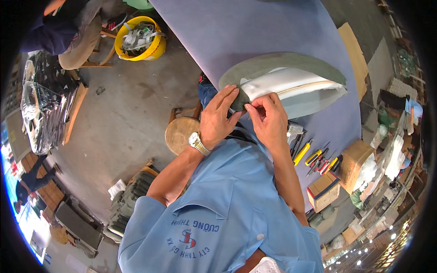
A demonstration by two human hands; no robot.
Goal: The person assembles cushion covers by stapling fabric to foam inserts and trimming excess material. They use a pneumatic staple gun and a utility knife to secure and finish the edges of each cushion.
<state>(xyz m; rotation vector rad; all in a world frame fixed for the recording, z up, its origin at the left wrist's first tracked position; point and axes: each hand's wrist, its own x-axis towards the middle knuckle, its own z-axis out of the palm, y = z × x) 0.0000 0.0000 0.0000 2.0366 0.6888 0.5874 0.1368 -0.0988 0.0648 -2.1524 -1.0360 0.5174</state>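
Note:
A curved upholstered piece (pixel 314 63), with grey-green fabric around white padding (pixel 277 83), lies at the near edge of the table. A thin tan strip (pixel 305 88) runs along the padding. At the piece's left end, my left hand (pixel 217 119) grips the folded corner of the fabric between thumb and fingers. My right hand (pixel 269 119) pinches the fabric's near edge just beside it, thumb against curled fingers. Whether anything small sits between the right fingertips is hidden.
Right of my right forearm, yellow-handled cutters (pixel 314 157) and several hand tools lie near a wooden box (pixel 323 190) and a cardboard box (pixel 357 164). A round stool (pixel 182 135) stands left of the table. Beyond it are a yellow bucket (pixel 157 48) of scraps and a seated person (pixel 54 34).

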